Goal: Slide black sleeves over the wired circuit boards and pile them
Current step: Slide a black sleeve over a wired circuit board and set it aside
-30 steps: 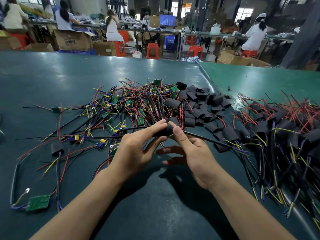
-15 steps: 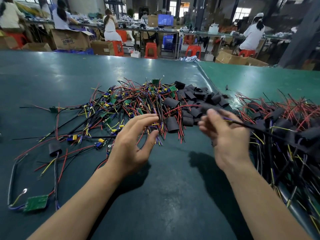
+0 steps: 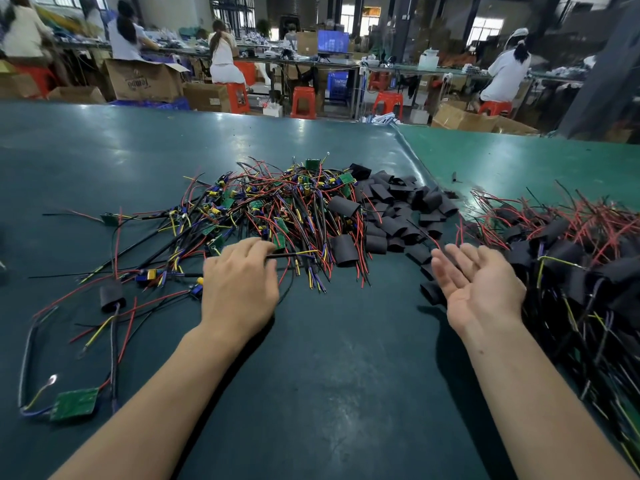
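A tangle of wired circuit boards [image 3: 263, 209] lies heaped at the middle of a dark green table [image 3: 329, 393], its red, yellow and black leads fanning toward the person. The left hand [image 3: 239, 285] rests palm down on the near edge of that heap, fingers curled among the wires; whether they pinch one cannot be told. Just right of the heap, touching it, sits a loose mound of black sleeves [image 3: 398, 213]. The right hand [image 3: 478, 285] hovers palm up with fingers spread and holds nothing, between the sleeves and the pile of sleeved boards [image 3: 571, 258] that crowds the table's right side and runs to the frame's right edge. A raised seam [image 3: 415, 161] in the table covering passes behind the sleeves. Bare tabletop stretches between the two forearms to the near edge, and more lies open beyond the heap. At near left, well apart, lies a single green board [image 3: 74, 403] with trailing leads and one sleeved piece [image 3: 111, 296].
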The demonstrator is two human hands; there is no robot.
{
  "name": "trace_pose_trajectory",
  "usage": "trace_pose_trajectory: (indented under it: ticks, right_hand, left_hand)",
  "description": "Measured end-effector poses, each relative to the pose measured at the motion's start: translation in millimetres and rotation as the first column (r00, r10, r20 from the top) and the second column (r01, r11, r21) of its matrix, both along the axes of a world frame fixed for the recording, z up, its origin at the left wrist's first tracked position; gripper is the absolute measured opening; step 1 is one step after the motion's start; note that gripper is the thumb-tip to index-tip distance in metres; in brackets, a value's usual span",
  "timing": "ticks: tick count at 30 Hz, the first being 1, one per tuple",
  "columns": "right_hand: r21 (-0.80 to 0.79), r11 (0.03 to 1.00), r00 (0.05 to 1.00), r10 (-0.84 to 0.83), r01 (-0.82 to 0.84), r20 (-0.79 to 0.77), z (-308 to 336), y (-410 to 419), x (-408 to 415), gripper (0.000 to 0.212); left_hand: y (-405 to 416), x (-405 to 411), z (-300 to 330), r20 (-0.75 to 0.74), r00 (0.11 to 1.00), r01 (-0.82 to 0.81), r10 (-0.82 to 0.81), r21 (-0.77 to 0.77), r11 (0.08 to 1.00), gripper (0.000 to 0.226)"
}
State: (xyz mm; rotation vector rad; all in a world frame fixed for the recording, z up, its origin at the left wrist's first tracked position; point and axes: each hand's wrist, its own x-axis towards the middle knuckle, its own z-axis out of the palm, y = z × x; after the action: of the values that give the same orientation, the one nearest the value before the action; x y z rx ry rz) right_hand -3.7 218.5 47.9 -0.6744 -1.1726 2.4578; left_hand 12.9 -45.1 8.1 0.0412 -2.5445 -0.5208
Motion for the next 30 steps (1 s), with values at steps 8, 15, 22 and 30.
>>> trace_pose_trajectory:
  ticks: [8, 15, 22, 30]
  right_hand:
    - [0.098, 0.976, 0.978, 0.187, -0.196, 0.096, -1.8, -5.5, 1.2, 0.014]
    - [0.461, 0.818, 0.932, 0.356, -0.345, 0.066, -3.3, -24.1, 8.5, 0.021]
    - [0.702, 0.425, 0.649, 0.758, -0.571, 0.069, -17.2, -59.9, 28.9, 0.053]
    - [0.684, 0.599, 0.728, 0.67, -0.415, -0.144, -21.2, -68.4, 24.5, 0.025]
  left_hand:
    - [-13.4, -2.9, 4.7, 0.119, 0.972, -0.19, 0.203, -0.114, 0.975, 0.026]
    - [-13.0, -0.3, 8.2, -0.174, 0.982, -0.074, 0.075, 0.013, 0.997, 0.023]
    - [13.2, 12.5, 14.2, -0.497, 0.733, 0.455, -0.465, -0.151, 0.878, 0.028]
    - [24.6, 18.0, 13.0, -0.345, 0.656, 0.691, -0.671, -0.083, 0.718, 0.024]
